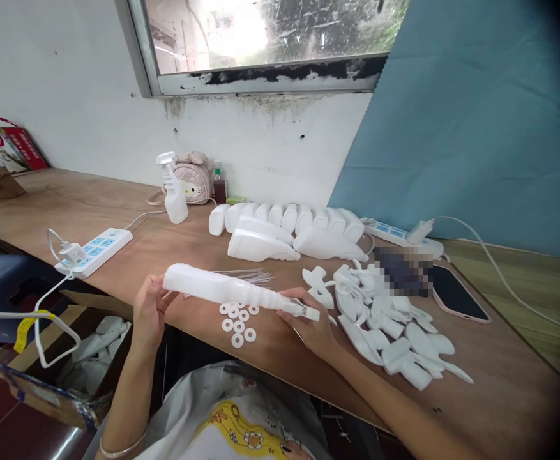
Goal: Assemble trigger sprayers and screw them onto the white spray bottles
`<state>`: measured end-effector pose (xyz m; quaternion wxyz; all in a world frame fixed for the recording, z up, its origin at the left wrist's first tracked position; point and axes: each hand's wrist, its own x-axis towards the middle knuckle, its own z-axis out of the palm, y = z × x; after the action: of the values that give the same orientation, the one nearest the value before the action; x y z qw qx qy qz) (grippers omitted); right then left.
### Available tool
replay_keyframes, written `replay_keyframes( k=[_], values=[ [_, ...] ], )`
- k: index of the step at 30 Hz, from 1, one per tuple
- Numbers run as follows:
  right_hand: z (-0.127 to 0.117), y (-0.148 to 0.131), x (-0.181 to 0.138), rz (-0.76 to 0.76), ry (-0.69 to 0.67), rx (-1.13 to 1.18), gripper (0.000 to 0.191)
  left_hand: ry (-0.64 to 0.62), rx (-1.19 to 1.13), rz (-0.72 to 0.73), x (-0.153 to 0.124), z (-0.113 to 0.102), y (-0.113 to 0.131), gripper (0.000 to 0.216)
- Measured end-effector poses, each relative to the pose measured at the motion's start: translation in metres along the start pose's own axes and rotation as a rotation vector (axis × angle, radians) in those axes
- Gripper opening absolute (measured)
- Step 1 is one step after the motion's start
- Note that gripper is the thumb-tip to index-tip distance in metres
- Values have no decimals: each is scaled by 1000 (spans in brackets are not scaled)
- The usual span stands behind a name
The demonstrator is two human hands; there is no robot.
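A white plastic spray bottle (222, 287) lies sideways in the air between my two hands, over the table's front edge. The fingers of my left hand (148, 310) are closed at its broad base. My right hand (314, 327) grips the narrow neck end, where a small white fitting (311, 313) pokes out past the fingers. Below the bottle, several white ring washers (238, 326) lie loose on the tabletop. Thin white tubes (255, 276) lie behind it, partly covered. A heap of white sprayer parts (380, 313) spreads to the right of my right hand.
White bottles (263, 243) lie grouped near the wall. An upright spray bottle (175, 198) stands beside a pink bag (194, 177). A power strip (98, 251) is at left, a phone (459, 294) at right. Below, an open carton (35, 338) holds white bottles.
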<state>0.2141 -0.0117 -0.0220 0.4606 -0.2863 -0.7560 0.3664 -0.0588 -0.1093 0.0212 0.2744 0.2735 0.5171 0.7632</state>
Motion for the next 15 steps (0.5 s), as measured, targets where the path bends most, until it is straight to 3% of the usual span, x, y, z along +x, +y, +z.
replay_keyframes(
  k=[4, 7, 10, 15],
  values=[
    [1, -1, -5, -362, -51, -87, 22, 129, 102, 12, -2, 3, -3, 39],
    [1, -1, -6, -550, -67, -158, 22, 130, 172, 23, -3, 4, -8, 43],
    [-1, -1, -5, -549, -54, -191, 22, 114, 191, 23, -4, 5, -10, 43],
    [-2, -3, -6, -405, -58, -121, 31, 87, 172, 125, -4, 5, -4, 42]
  ],
)
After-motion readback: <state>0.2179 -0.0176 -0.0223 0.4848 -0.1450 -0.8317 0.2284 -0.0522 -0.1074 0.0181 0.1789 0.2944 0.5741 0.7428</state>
